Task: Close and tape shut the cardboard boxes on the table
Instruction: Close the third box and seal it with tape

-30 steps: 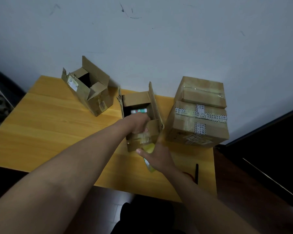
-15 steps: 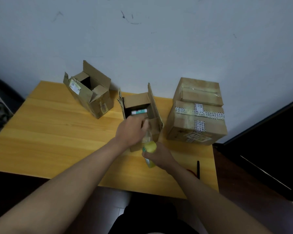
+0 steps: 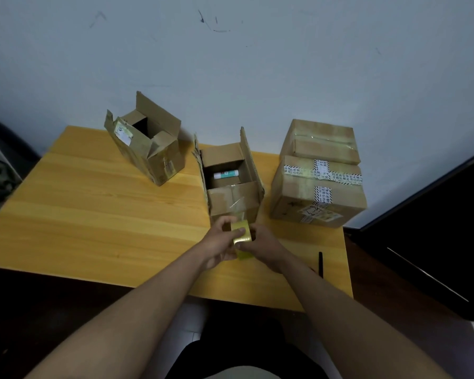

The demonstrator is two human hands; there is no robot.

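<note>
Head view shows both hands together over the worktop (image 3: 99, 214), just in front of the middle box (image 3: 231, 184), which is open on top. The left hand (image 3: 219, 244) and right hand (image 3: 263, 246) both grip a yellow tape roll (image 3: 241, 236) with curled fingers. A clear strip goes up to the box front.

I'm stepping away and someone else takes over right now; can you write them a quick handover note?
Left hand and right hand both grip the yellow tape roll, in front of the middle box.
Middle box: flaps open, a white and green tube inside, a clear tape strip on its front.
Left box: open, tilted.
Right box: closed and taped, done.
Left to do: close and tape the middle box, then the left one.
</note>
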